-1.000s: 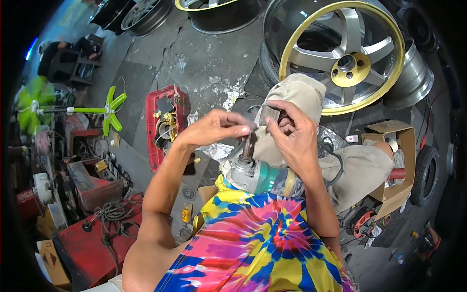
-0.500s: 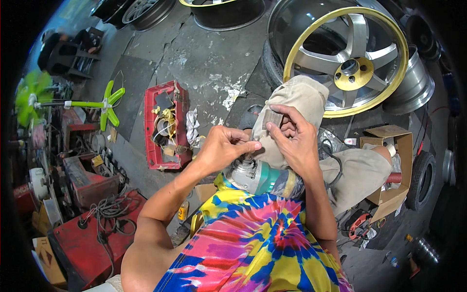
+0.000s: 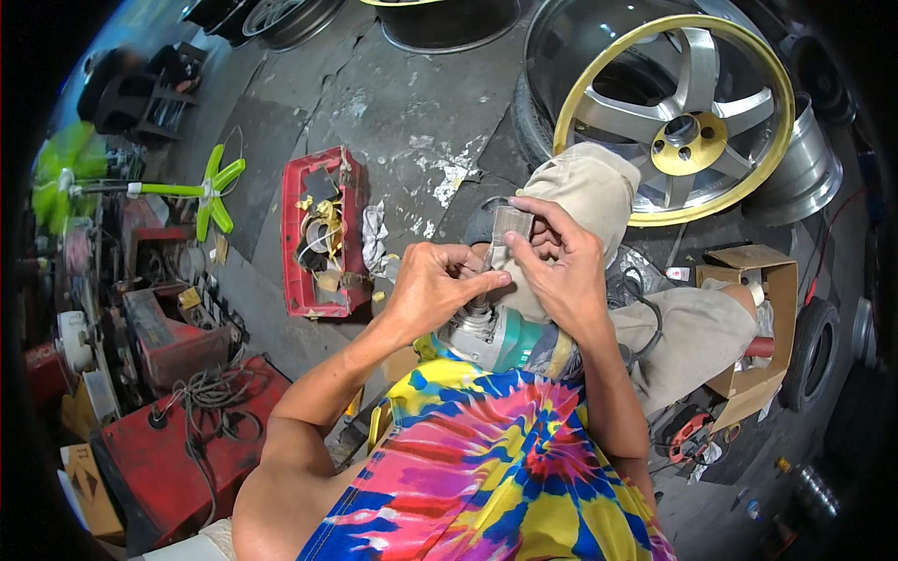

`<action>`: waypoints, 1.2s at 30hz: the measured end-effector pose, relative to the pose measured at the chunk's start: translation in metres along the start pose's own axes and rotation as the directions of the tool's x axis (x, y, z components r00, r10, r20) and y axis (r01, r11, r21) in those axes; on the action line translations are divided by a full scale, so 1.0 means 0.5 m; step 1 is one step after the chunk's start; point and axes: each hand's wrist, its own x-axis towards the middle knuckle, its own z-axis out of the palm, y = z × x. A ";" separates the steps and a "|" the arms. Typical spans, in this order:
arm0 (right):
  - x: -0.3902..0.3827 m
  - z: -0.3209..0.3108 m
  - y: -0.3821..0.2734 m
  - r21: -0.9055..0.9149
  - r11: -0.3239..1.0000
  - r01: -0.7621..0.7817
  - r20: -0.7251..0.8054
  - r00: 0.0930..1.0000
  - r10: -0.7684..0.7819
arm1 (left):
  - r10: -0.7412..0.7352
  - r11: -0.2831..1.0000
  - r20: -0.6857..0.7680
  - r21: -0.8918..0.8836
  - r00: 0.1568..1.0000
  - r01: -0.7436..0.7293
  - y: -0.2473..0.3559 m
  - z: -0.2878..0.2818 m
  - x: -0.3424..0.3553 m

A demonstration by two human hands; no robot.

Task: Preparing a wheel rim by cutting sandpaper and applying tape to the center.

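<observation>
My right hand (image 3: 571, 271) pinches a translucent greyish strip (image 3: 510, 226) between thumb and forefinger, other fingers curled. My left hand (image 3: 440, 285) is closed in a pinch at the strip's lower end, just above the grinder spindle; what exactly it grips is partly hidden. A silver-headed angle grinder with a teal body (image 3: 514, 341) lies across my lap below both hands, against the tie-dye shirt (image 3: 486, 458), its dark cord looping right. My knee in pale trousers (image 3: 599, 178) is behind the hands.
A red crate of parts (image 3: 292, 252) stands left of the hands. A yellow-rimmed wheel (image 3: 692, 145) leans at upper right, beside a cardboard box (image 3: 776, 355) and a tyre (image 3: 809, 355). Green fans (image 3: 210, 192), red machines (image 3: 178, 449) and a seated person (image 3: 112, 84) are at left.
My left hand has moved right and lower, closer to my right hand and the spindle. My right hand has tilted slightly, with the strip more visible. The view has shifted a little.
</observation>
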 end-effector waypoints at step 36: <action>-0.033 -0.022 -0.025 -0.073 0.997 0.038 0.101 0.994 -0.031 | 0.061 0.977 0.120 -0.210 0.991 -0.035 -0.017 -0.023 0.016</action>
